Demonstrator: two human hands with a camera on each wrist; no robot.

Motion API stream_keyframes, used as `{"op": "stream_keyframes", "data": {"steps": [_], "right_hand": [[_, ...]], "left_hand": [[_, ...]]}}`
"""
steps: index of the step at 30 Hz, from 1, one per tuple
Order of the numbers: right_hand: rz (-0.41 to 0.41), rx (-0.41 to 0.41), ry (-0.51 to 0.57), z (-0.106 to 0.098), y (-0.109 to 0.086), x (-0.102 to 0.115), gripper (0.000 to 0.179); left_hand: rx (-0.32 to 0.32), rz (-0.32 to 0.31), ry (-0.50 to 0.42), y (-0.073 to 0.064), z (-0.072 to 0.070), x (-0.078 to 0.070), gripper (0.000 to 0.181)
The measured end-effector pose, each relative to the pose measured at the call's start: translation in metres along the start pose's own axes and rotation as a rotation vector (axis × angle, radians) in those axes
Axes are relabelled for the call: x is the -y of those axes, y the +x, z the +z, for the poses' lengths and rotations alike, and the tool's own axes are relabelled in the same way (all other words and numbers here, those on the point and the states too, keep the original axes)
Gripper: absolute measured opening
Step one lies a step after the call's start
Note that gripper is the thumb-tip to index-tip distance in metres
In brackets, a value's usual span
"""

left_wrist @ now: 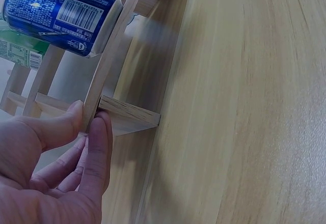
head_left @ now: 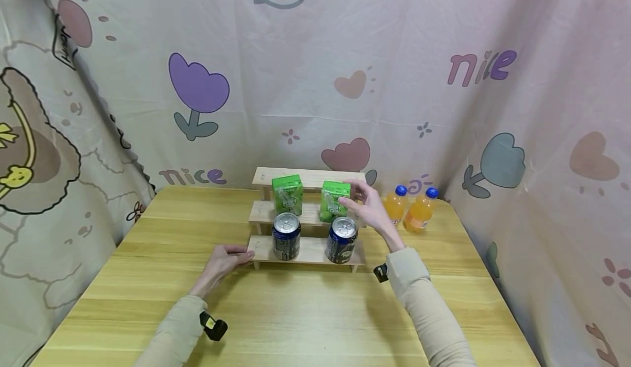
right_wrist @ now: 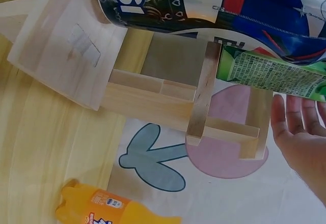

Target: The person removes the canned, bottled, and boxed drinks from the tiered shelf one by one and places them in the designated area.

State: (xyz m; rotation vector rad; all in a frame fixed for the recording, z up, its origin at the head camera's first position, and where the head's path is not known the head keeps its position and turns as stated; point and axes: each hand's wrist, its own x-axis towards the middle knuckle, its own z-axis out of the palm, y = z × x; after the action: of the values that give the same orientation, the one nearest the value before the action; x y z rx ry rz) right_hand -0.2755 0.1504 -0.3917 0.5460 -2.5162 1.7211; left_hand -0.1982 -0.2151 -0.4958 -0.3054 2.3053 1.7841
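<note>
A small three-step wooden rack [head_left: 310,251] stands on the table. My left hand [head_left: 224,263] pinches the left end of its lowest board between thumb and fingers, seen close in the left wrist view above a rack leg [left_wrist: 132,117]. On the middle step, my right hand [head_left: 370,205] holds a green drink carton [head_left: 334,204] at its right side, thumb across the front. A second green carton [head_left: 287,194] stands to the left on that step. Two dark blue drink cans, a left one [head_left: 286,238] and a right one [head_left: 341,242], stand upright on the lowest step.
Two orange drink bottles with blue caps, a nearer one [head_left: 420,213] and one beside it [head_left: 394,205], stand on the table right of the rack. A printed curtain [head_left: 296,71] hangs behind and at both sides of the wooden table [head_left: 305,323].
</note>
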Motion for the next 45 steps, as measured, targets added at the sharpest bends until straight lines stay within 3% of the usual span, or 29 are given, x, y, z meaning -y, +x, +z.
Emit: {"op": "stream_keyframes", "data": {"steps": [12, 27, 35, 45], "right_hand": [[0.013, -0.033, -0.001, 0.004, 0.002, 0.001, 0.045], [0.004, -0.054, 0.032, 0.002, -0.001, 0.004, 0.044], [-0.032, -0.055, 0.002, -0.008, -0.005, 0.011, 0.038], [0.013, -0.041, -0.049, -0.034, -0.01, 0.022, 0.045]], "left_hand": [[-0.017, 0.011, 0.039, 0.0, 0.0, 0.0, 0.047], [0.008, 0.012, -0.024, -0.001, 0.0, 0.001, 0.048], [0.021, 0.015, -0.048, -0.001, 0.0, 0.002, 0.048], [0.042, 0.013, -0.102, -0.001, 0.0, 0.002, 0.048]]}}
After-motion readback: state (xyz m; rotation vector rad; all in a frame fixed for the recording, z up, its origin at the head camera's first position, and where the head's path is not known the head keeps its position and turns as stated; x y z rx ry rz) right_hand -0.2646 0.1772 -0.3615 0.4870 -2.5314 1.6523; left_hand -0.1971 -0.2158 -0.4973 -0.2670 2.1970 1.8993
